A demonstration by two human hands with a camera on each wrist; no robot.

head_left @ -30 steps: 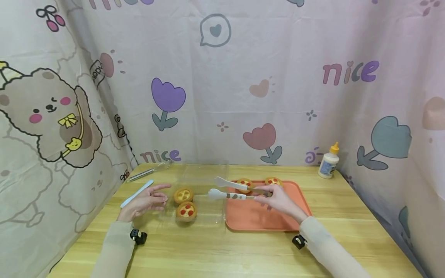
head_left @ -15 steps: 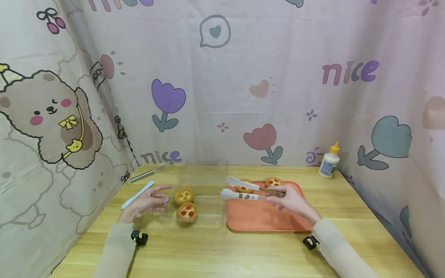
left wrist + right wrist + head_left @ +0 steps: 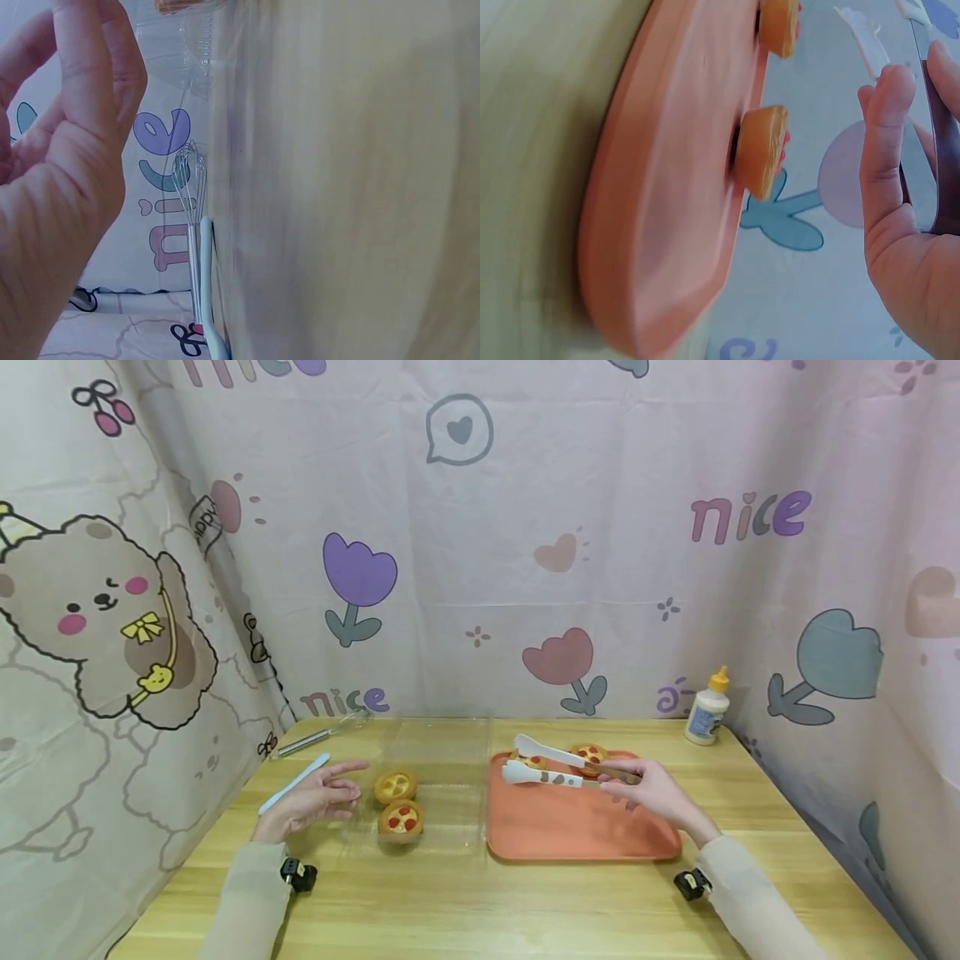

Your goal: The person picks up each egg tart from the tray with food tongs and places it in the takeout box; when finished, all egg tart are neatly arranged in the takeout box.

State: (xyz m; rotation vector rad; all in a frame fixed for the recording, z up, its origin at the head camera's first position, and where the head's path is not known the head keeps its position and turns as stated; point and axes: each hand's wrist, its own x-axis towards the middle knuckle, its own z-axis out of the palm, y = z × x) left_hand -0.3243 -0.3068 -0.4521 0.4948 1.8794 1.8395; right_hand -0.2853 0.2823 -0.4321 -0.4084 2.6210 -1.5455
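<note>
My right hand (image 3: 660, 795) grips white-tipped tongs (image 3: 551, 776) with brown handles, held above an orange tray (image 3: 577, 827); the tongs' ends stand apart with nothing seen between them. Two small tarts with red-dotted tops lie at the tray's far side, one (image 3: 589, 755) plain to see and the other (image 3: 532, 761) partly behind the tongs. To the left, my left hand (image 3: 318, 800) hovers with loosely bent fingers, holding nothing, beside a clear plastic box (image 3: 457, 818). In that box sit a yellow-topped tart (image 3: 394, 787) and a red-dotted tart (image 3: 401, 819), close together.
A light blue stick-like utensil (image 3: 294, 783) lies behind my left hand. Farther back is a whisk (image 3: 193, 240), near the curtain. A white glue bottle with a yellow cap (image 3: 707, 708) stands at the back right of the wooden table (image 3: 480, 906).
My right hand has moved right with the tongs, from over the clear box's edge to above the orange tray. The left hand stays nearly where it was.
</note>
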